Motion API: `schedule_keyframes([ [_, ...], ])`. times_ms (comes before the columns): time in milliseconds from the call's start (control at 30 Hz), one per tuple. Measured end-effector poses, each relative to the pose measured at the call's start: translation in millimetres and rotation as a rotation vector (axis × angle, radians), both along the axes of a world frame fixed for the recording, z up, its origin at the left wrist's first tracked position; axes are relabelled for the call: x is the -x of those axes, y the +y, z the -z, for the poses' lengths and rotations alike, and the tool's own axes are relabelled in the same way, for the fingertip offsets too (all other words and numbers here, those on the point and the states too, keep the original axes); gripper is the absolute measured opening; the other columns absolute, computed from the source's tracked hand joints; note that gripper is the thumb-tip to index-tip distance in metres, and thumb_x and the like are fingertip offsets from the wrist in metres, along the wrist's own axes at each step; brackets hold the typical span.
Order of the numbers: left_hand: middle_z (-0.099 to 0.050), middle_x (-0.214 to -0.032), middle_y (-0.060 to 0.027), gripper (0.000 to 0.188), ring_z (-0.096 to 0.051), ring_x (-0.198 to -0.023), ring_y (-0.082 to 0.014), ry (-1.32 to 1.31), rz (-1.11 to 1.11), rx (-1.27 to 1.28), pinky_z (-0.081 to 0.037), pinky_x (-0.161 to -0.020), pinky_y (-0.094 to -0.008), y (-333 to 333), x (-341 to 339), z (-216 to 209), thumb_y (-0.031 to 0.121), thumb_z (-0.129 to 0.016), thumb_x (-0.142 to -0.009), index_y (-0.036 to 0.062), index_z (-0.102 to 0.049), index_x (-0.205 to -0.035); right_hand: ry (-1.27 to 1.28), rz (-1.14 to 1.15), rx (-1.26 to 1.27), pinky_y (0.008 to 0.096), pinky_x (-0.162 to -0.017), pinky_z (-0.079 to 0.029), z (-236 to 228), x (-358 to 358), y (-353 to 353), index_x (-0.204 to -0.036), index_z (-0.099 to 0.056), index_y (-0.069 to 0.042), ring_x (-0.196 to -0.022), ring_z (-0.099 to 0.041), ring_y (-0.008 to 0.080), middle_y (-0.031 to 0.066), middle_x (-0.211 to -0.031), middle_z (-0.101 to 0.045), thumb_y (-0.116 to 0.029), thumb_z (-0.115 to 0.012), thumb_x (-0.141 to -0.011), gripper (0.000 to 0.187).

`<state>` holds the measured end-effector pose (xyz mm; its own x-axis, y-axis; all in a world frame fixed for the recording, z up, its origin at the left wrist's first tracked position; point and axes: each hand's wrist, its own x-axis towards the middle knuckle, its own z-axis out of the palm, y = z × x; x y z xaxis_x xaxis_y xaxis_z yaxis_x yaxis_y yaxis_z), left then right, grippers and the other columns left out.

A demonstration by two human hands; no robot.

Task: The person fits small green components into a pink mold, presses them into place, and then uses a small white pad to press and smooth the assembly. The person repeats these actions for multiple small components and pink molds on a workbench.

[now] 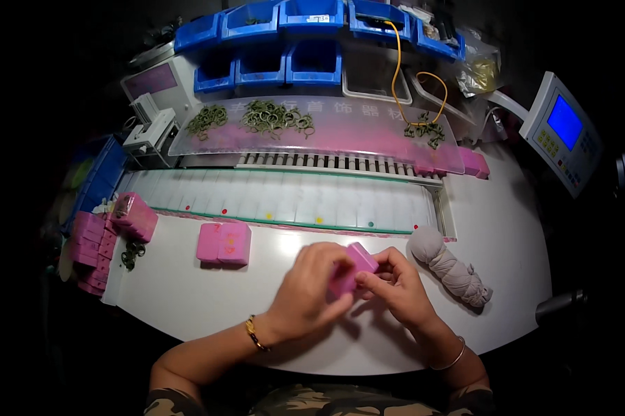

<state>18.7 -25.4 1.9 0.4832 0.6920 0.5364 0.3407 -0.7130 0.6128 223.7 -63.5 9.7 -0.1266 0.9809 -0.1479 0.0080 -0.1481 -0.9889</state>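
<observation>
Both my hands are at a pink rectangular block [361,260], lifted a little over the white table near its front. My right hand [401,290] pinches the block from the right, with the thumb on its near side. Slightly smeared by motion, my left hand [305,288] curls around the block's left side and covers much of it. To the left, two similar pink blocks [233,244] stand side by side on the table. A bundled grey cloth roll [452,272] lies just right of my right hand.
Behind my hands runs a conveyor [257,197] of white plates with coloured dots. Green metal ring-shaped pieces [271,118] lie on a translucent shelf [340,142]. Blue bins [314,64] stand at the back, stacked pink blocks [94,243] at left, a control panel [561,132] at right.
</observation>
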Motion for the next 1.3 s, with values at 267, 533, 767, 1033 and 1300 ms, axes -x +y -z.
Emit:
schedule_keyframes([
  [267,-0.059,-0.110,-0.0167,0.043,-0.058,-0.105,-0.0319,0.099,-0.471,0.189,-0.049,-0.094,-0.0408,123.6,76.8,20.8,0.022,-0.078,-0.077,0.0006,-0.059,-0.109,0.023,-0.112,0.044,0.0269,-0.087,-0.053,5.9,-0.7,-7.8,-0.130,-0.054,0.000,-0.102,-0.062,0.0117,0.0102,-0.120,-0.064,-0.012,-0.071,-0.095,0.041],
  [533,-0.056,-0.117,-0.0163,0.052,-0.053,-0.113,-0.0333,0.378,-0.743,0.065,-0.044,-0.100,-0.0412,159.6,112.7,14.0,0.033,-0.084,-0.078,0.0027,-0.061,-0.114,0.003,-0.115,0.097,0.0272,-0.087,-0.053,0.8,-1.9,-17.2,-0.127,-0.057,0.000,-0.102,-0.064,0.0130,0.0117,-0.119,-0.065,-0.009,-0.070,-0.095,0.036],
  [767,-0.047,-0.129,-0.0168,0.080,-0.044,-0.125,-0.0366,0.740,-0.115,0.364,-0.037,-0.107,-0.0437,103.6,150.3,-41.2,0.043,-0.091,-0.064,0.0060,-0.059,-0.126,0.020,-0.095,0.170,0.0267,-0.082,-0.055,5.0,-16.1,-19.5,-0.120,-0.061,-0.001,-0.100,-0.066,0.0129,0.0087,-0.116,-0.067,-0.007,-0.070,-0.094,0.028],
  [1033,-0.048,-0.120,-0.0189,0.071,-0.048,-0.117,-0.0398,0.400,-0.051,-0.031,-0.043,-0.100,-0.0454,60.9,110.3,-12.7,0.015,-0.089,-0.062,0.0055,-0.049,-0.120,-0.044,-0.174,0.143,0.0262,-0.078,-0.056,0.6,-0.4,-23.6,-0.120,-0.061,-0.002,-0.100,-0.065,0.0124,0.0071,-0.115,-0.066,-0.006,-0.070,-0.094,0.028],
  [1300,-0.057,-0.104,-0.0111,0.047,-0.064,-0.090,-0.0208,-0.064,0.110,0.305,-0.057,-0.077,-0.0315,7.0,17.4,7.8,0.007,-0.085,-0.076,0.0022,-0.052,-0.109,-0.754,-0.013,-0.808,0.0377,-0.081,-0.055,-0.2,15.9,-22.7,-0.112,-0.065,-0.006,-0.104,-0.062,0.0314,0.0128,-0.117,-0.062,0.002,-0.080,-0.075,0.040],
])
